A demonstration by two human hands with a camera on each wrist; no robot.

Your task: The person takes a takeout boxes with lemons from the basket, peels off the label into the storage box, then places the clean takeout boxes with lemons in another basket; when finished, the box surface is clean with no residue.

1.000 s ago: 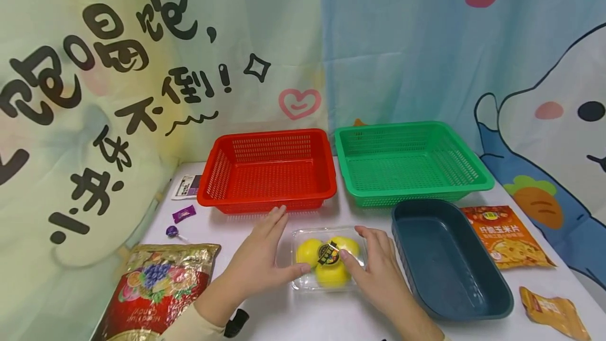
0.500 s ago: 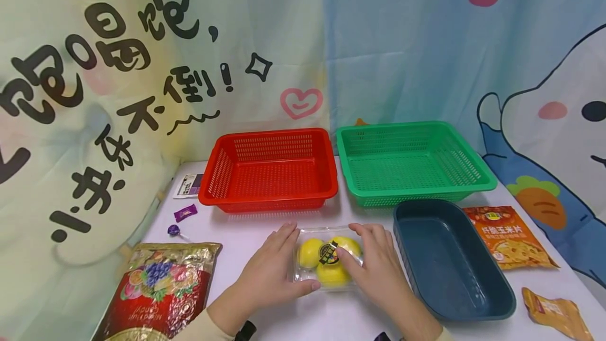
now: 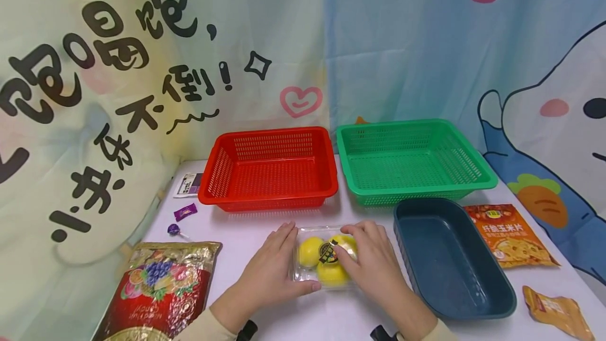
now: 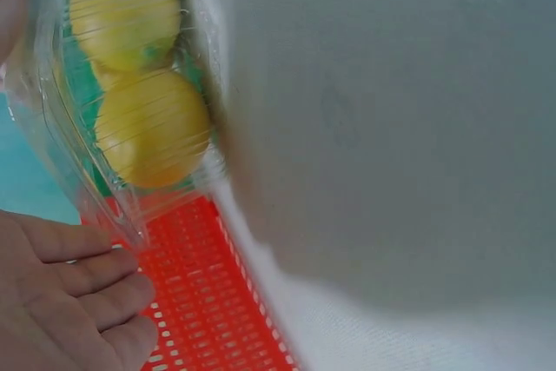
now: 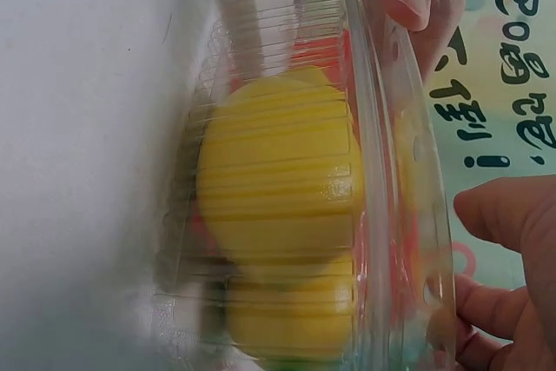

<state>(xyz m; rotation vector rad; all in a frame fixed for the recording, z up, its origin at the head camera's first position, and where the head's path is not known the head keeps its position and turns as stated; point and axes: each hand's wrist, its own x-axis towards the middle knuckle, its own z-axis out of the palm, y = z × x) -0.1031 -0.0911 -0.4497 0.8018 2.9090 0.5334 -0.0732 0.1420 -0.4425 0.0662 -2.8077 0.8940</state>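
A clear plastic box (image 3: 322,243) with a dark round label on its lid lies on the white table. Inside are three round, smooth yellow pieces (image 3: 310,252). My left hand (image 3: 267,267) lies along the box's left side with fingers straight, its thumb along the front edge. My right hand (image 3: 376,262) is at the right side, thumb over the lid by the label and fingers at the far right corner. In the right wrist view the right thumb (image 5: 508,210) is right at the lid's edge. The left fingers (image 4: 113,288) lie beside the box's end.
Red basket (image 3: 270,199) and green basket (image 3: 421,191) stand behind. Right of the hands is a dark blue bin (image 3: 452,264), with an orange snack bag (image 3: 513,236) and brown packet (image 3: 558,309) beyond. A fruit candy bag (image 3: 161,288), lollipop (image 3: 173,229) and purple sweet (image 3: 185,212) lie left.
The left hand has come in against the box's left side, its thumb dropping from the lid to the front edge. The right hand has shifted slightly left over the lid.
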